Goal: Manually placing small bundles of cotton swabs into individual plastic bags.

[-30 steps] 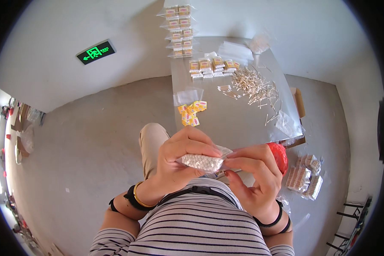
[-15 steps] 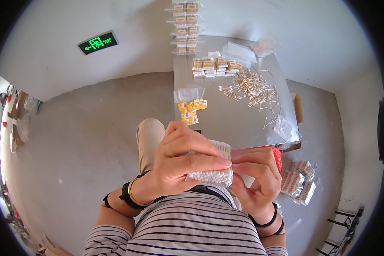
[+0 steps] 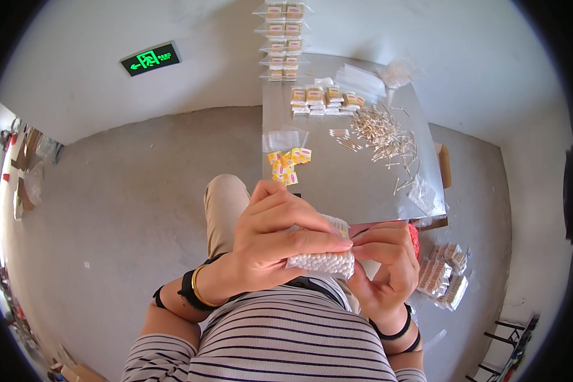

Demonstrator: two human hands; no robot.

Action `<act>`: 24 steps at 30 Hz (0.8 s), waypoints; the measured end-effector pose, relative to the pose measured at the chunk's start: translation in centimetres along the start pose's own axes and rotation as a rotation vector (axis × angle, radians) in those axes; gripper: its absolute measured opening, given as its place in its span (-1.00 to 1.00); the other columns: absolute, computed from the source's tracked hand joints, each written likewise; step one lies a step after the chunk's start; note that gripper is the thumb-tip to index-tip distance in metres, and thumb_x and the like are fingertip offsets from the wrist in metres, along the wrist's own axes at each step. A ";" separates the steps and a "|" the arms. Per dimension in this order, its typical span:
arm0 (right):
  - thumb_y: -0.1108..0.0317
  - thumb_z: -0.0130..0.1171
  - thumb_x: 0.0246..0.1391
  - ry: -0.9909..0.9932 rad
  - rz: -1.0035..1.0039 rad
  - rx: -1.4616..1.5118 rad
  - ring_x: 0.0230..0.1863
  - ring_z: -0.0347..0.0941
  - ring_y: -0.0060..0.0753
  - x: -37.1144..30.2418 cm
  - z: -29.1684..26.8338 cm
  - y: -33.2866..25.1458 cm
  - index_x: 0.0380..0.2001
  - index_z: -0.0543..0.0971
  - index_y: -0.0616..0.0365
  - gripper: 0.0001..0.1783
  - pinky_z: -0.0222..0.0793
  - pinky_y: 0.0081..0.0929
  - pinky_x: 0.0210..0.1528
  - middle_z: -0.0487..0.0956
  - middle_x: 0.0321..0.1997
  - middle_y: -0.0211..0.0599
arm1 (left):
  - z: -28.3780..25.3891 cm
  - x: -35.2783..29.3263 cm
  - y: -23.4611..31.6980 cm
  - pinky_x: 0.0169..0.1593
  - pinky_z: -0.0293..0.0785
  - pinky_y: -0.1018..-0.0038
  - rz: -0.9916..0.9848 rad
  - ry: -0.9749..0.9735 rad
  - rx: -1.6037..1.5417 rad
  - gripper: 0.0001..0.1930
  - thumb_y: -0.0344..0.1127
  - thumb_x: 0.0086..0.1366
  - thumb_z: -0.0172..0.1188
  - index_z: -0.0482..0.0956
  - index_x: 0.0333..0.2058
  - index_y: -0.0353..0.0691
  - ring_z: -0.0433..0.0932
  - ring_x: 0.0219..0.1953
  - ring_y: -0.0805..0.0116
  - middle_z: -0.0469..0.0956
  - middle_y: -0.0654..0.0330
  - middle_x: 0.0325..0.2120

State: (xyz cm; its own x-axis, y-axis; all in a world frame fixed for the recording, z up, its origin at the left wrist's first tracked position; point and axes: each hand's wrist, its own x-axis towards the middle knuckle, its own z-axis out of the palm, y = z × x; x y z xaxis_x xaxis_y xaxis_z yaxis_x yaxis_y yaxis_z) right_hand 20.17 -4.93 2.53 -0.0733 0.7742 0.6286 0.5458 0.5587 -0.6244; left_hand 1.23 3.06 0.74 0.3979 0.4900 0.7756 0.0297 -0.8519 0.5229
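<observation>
A clear plastic pack of cotton swabs (image 3: 321, 263) is held in front of my body, its white cotton tips facing me. My left hand (image 3: 277, 235) wraps round it from the left, fingers laid across its top. At the pack's right end, my right hand (image 3: 386, 258) pinches the edge of the plastic between thumb and fingers. Part of a yellow label shows behind my left fingers. Beyond my hands, yellow label cards (image 3: 285, 167) lie scattered on the metal table (image 3: 337, 181), and flat clear bags (image 3: 285, 139) lie just behind them.
Loose cotton swabs (image 3: 385, 134) form a heap on the table's right side. Filled packs (image 3: 315, 97) stand in rows behind, beside a tall stack of bagged packs (image 3: 282, 48). Bundled packs (image 3: 444, 274) lie on the floor at right, near a red bag (image 3: 415, 239).
Both hands and the pack have shifted slightly to the right in view. My grip on the pack looks the same.
</observation>
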 end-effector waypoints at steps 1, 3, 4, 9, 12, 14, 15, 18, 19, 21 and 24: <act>0.64 0.42 -0.26 -0.002 -0.002 0.001 -0.22 0.52 -0.19 0.0 0.0 0.0 -0.30 0.60 0.19 -0.64 0.43 -0.36 -0.19 0.60 -0.26 -0.24 | 0.0 0.0 0.1 -0.19 0.15 0.42 -0.018 -0.008 -0.001 -0.67 -0.28 -0.07 0.51 0.74 -0.24 0.02 0.53 -0.37 0.55 0.65 0.47 -0.32; 0.64 0.42 -0.26 0.001 0.007 -0.001 -0.22 0.52 -0.19 -0.1 0.1 0.1 -0.30 0.60 0.20 -0.64 0.42 -0.36 -0.19 0.60 -0.26 -0.22 | -0.1 0.0 0.2 -0.18 0.18 0.45 -0.037 -0.014 -0.001 -0.63 -0.30 -0.09 0.47 0.75 -0.20 0.03 0.52 -0.37 0.53 0.65 0.48 -0.32; 0.64 0.42 -0.26 -0.001 0.005 0.000 -0.22 0.52 -0.19 -0.2 0.1 0.0 -0.30 0.60 0.20 -0.64 0.42 -0.36 -0.19 0.60 -0.26 -0.22 | -0.1 -0.1 0.2 -0.17 0.18 0.44 -0.043 -0.019 -0.008 -0.62 -0.31 -0.10 0.47 0.75 -0.19 0.03 0.52 -0.36 0.53 0.65 0.49 -0.32; 0.63 0.41 -0.25 0.003 0.036 -0.007 -0.23 0.51 -0.21 -0.2 0.2 -0.1 -0.31 0.59 0.21 -0.67 0.41 -0.38 -0.20 0.60 -0.27 -0.22 | 0.0 -0.3 -0.1 -0.24 0.11 0.44 -0.034 -0.028 -0.022 -0.68 -0.27 -0.04 0.54 0.74 -0.24 0.01 0.53 -0.38 0.59 0.67 0.46 -0.35; 0.63 0.41 -0.24 0.003 0.042 -0.008 -0.24 0.51 -0.23 -0.3 0.2 -0.1 -0.32 0.59 0.21 -0.67 0.41 -0.39 -0.21 0.60 -0.27 -0.22 | 0.0 -0.3 -0.1 -0.24 0.11 0.44 -0.038 -0.027 -0.025 -0.67 -0.26 -0.05 0.55 0.74 -0.23 0.00 0.53 -0.38 0.59 0.67 0.46 -0.35; 0.63 0.41 -0.24 0.003 0.042 -0.007 -0.24 0.51 -0.23 -0.3 0.2 -0.1 -0.32 0.59 0.20 -0.67 0.41 -0.39 -0.21 0.60 -0.28 -0.22 | 0.0 -0.3 0.0 -0.24 0.10 0.44 -0.048 -0.025 -0.028 -0.67 -0.26 -0.05 0.55 0.74 -0.24 0.00 0.53 -0.39 0.60 0.67 0.46 -0.35; 0.63 0.41 -0.24 0.003 0.041 -0.004 -0.24 0.50 -0.23 -0.3 0.3 -0.1 -0.32 0.59 0.20 -0.67 0.41 -0.39 -0.20 0.59 -0.28 -0.23 | 0.0 -0.3 0.0 -0.24 0.10 0.44 -0.048 -0.025 -0.029 -0.67 -0.26 -0.05 0.55 0.74 -0.24 0.00 0.53 -0.39 0.60 0.67 0.46 -0.35; 0.63 0.41 -0.24 0.002 0.047 -0.001 -0.24 0.50 -0.24 -0.4 0.3 0.0 -0.31 0.60 0.20 -0.67 0.41 -0.39 -0.20 0.59 -0.28 -0.23 | 0.0 -0.3 0.0 -0.24 0.10 0.44 -0.055 -0.017 -0.036 -0.67 -0.25 -0.05 0.55 0.74 -0.24 0.00 0.53 -0.39 0.60 0.67 0.46 -0.35; 0.63 0.41 -0.24 0.003 0.048 -0.001 -0.24 0.50 -0.24 -0.4 0.3 -0.1 -0.31 0.60 0.20 -0.67 0.41 -0.39 -0.20 0.59 -0.28 -0.23 | 0.0 -0.2 0.0 -0.23 0.10 0.44 -0.053 -0.020 -0.034 -0.68 -0.25 -0.05 0.55 0.74 -0.25 0.00 0.53 -0.38 0.60 0.67 0.46 -0.35; 0.63 0.41 -0.24 -0.004 0.057 0.011 -0.24 0.50 -0.25 -0.3 0.2 -0.1 -0.31 0.60 0.20 -0.67 0.41 -0.39 -0.19 0.59 -0.29 -0.24 | -0.1 -0.2 0.0 -0.23 0.10 0.44 -0.051 -0.023 -0.034 -0.68 -0.25 -0.05 0.55 0.74 -0.25 -0.01 0.53 -0.38 0.60 0.67 0.45 -0.35; 0.63 0.42 -0.24 -0.002 0.055 0.017 -0.24 0.50 -0.24 -0.4 0.2 -0.2 -0.31 0.60 0.19 -0.67 0.42 -0.38 -0.19 0.59 -0.29 -0.25 | -0.1 -0.2 0.1 -0.23 0.10 0.44 -0.044 -0.018 -0.043 -0.68 -0.25 -0.05 0.55 0.74 -0.25 -0.02 0.53 -0.39 0.59 0.67 0.44 -0.35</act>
State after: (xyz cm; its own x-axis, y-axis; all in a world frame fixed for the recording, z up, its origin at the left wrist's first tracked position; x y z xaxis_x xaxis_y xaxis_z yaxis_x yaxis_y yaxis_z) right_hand 19.93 -5.27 2.29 -0.0450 0.8044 0.5924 0.5348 0.5203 -0.6658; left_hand 1.08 2.94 0.69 0.4139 0.5233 0.7449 0.0083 -0.8204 0.5717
